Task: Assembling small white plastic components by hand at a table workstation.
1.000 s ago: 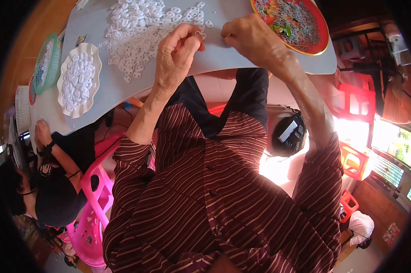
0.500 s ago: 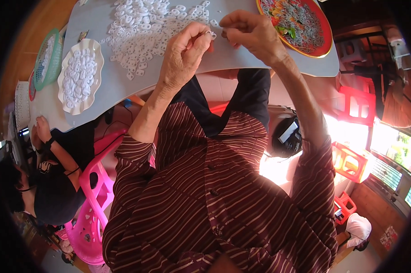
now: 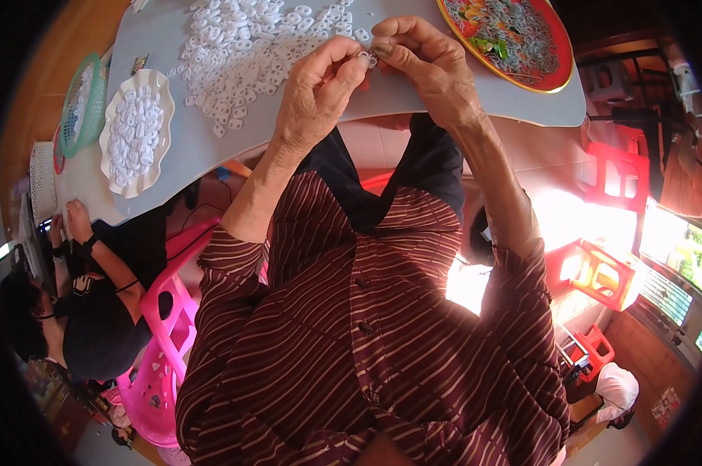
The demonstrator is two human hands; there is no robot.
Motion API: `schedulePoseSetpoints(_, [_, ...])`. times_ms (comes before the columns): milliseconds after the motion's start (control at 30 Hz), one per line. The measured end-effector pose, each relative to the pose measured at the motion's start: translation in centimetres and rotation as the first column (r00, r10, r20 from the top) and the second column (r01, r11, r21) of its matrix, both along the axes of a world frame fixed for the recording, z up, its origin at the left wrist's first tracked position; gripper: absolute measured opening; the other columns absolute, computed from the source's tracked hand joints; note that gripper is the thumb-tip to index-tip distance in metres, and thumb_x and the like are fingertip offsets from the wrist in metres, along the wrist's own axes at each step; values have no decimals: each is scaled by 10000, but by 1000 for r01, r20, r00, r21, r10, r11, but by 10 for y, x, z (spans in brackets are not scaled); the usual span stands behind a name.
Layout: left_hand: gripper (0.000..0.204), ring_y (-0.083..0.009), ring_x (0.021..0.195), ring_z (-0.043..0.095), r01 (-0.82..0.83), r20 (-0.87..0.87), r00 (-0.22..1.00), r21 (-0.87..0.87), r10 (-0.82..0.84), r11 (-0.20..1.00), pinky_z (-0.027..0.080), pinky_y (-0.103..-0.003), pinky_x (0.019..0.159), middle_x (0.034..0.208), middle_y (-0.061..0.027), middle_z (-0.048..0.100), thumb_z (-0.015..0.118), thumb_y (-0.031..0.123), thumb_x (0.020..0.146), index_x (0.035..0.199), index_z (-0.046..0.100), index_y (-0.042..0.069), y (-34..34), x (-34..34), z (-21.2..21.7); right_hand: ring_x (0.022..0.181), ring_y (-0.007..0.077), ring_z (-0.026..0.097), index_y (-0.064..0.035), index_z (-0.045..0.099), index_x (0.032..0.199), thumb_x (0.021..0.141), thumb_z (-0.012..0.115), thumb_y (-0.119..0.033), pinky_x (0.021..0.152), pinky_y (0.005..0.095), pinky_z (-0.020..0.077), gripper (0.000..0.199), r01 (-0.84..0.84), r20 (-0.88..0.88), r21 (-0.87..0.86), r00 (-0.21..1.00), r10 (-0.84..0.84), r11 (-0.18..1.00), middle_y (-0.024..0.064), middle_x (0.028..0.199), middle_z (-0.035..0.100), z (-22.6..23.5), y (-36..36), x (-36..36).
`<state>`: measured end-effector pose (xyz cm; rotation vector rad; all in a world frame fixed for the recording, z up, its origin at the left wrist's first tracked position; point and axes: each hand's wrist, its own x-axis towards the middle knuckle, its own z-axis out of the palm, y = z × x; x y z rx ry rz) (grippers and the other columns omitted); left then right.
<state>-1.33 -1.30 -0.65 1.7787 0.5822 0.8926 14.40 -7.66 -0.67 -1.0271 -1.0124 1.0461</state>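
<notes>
My left hand pinches a small white plastic piece with holes between thumb and fingertips, just above the near edge of the table. My right hand meets it there, its thumb and forefinger closed at the same piece. Whatever sits in the right fingertips is too small to make out. Beyond my left hand a heap of similar white plastic pieces spreads over the table. Beside my right hand lies a round red tray holding many thin grey metal bits and a few green and yellow scraps.
The grey table bears a wavy-edged white dish full of white pieces, at left. A green basket stands farther left. Another person's hand rests at that table edge, near a pink chair. Red stools are at right.
My right hand has moved left, and its fingertips now meet those of my left hand at the white piece. The left hand has barely shifted.
</notes>
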Motion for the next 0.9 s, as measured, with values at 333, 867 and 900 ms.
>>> schedulePoseSetpoints(333, [113,-60,588,459,-6,-24,1000,46,7,999,390,-218,541,633,9,512,572,131,891,853,561,25,0,-1,-1,777,68,567,-30,604,1060,856,640,-75,744,218,485,212,58,8,11,998,-58,998,2,832,630,-3,0,-2])
schedulePoseSetpoints(867, [126,-73,605,525,49,-10,999,19,-49,999,411,-224,551,654,-7,564,572,164,895,851,579,47,-1,-4,0,683,63,540,9,656,912,863,648,-143,653,203,467,160,4,186,47,982,-13,999,11,756,637,-3,-2,3])
schedulePoseSetpoints(900, [122,-73,606,526,69,-3,998,23,-69,997,416,-227,556,655,-8,564,572,160,894,856,575,45,-1,-4,0,683,63,540,9,656,912,863,648,-143,653,203,467,160,4,186,45,982,-12,999,11,756,637,-4,-2,4])
